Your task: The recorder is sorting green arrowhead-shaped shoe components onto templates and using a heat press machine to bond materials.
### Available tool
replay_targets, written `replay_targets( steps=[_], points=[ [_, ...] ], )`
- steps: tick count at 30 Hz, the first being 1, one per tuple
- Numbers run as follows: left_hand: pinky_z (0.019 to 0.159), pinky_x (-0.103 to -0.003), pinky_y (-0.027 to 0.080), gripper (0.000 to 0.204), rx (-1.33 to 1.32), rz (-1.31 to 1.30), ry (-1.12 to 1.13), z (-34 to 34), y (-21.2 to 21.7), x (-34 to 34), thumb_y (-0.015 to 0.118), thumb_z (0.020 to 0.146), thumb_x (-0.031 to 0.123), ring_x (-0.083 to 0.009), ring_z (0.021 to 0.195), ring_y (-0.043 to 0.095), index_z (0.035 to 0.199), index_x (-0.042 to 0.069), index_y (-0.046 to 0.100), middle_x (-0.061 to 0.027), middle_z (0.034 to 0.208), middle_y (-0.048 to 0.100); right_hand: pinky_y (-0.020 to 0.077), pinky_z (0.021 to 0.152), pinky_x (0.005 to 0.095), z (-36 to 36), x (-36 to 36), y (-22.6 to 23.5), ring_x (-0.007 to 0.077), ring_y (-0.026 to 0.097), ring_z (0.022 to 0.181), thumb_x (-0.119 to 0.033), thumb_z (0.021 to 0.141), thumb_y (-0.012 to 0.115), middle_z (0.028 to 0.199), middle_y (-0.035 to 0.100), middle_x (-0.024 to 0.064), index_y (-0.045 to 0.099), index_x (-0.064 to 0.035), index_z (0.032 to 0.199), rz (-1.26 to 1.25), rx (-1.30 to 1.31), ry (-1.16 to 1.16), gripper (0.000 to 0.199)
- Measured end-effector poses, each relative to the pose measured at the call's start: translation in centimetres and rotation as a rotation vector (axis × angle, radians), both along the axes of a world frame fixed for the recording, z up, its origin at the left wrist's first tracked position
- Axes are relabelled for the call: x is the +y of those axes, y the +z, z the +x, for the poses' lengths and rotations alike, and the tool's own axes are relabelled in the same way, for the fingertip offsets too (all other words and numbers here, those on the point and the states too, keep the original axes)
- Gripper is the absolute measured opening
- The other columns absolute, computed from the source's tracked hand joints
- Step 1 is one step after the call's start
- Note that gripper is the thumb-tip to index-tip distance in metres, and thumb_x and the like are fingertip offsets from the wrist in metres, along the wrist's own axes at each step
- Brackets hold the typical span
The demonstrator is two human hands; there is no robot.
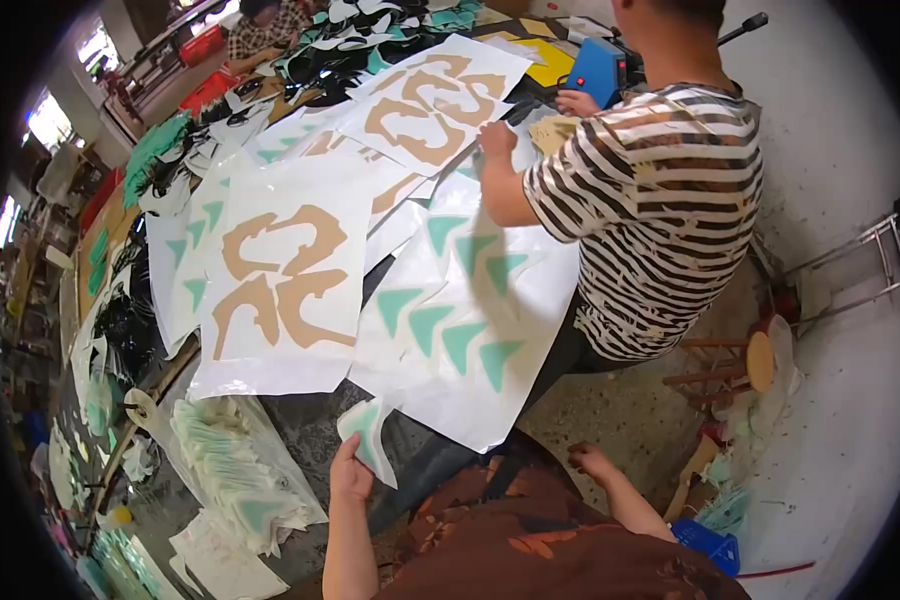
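My left hand pinches a small white backing piece with a green arrow shape, just off the table's near edge. Low on the right, beside my lap, my right hand holds nothing, its fingers loosely apart. In front of me lies a white sheet with several green arrow shapes on it. Left of that sheet is another white sheet bearing brown curved cutouts. Nearer on the left, a clear plastic bag contains a stack of green-and-white pieces.
At my right, a co-worker in a striped shirt reaches over the sheets, by a blue device. Piles of black, white and green cut pieces cover the far table. A wooden stool and blue basket stand on the floor.
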State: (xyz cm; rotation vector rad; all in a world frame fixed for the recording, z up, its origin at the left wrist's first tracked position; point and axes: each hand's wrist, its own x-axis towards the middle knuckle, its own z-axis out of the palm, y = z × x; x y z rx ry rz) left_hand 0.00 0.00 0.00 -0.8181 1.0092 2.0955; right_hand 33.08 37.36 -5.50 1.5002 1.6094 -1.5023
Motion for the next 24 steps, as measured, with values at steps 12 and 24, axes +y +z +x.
replay_targets(
  steps=[12, 24],
  points=[
    [0.104, -0.039, 0.043, 0.035, 0.017, 0.078, -0.025, -0.7, -2.6, -0.5, 0.055, 0.095, 0.011, -0.0261, 0.117, 0.057, 0.127, -0.002, 0.053, -0.0118, 0.125, 0.061, 0.0508, 0.068, 0.0312, -0.2, -0.4, -1.0, 0.0164, 0.064, 0.083, -0.020, 0.085, 0.064, 0.093, 0.068, 0.0073, 0.064, -0.0044, 0.116, 0.068, -0.019, -0.033, 0.035],
    [0.103, -0.041, 0.046, 0.034, 0.026, 0.078, -0.080, -0.3, -1.7, 0.3, 0.054, 0.097, 0.014, -0.0272, 0.115, 0.059, 0.126, -0.002, 0.053, -0.0132, 0.125, 0.061, 0.0523, 0.067, 0.0335, 2.7, -0.8, -2.3, 0.0183, 0.066, 0.080, -0.017, 0.085, 0.065, 0.093, 0.069, 0.0087, 0.065, -0.0039, 0.111, 0.085, 0.062, -0.081, 0.029]
  ],
)
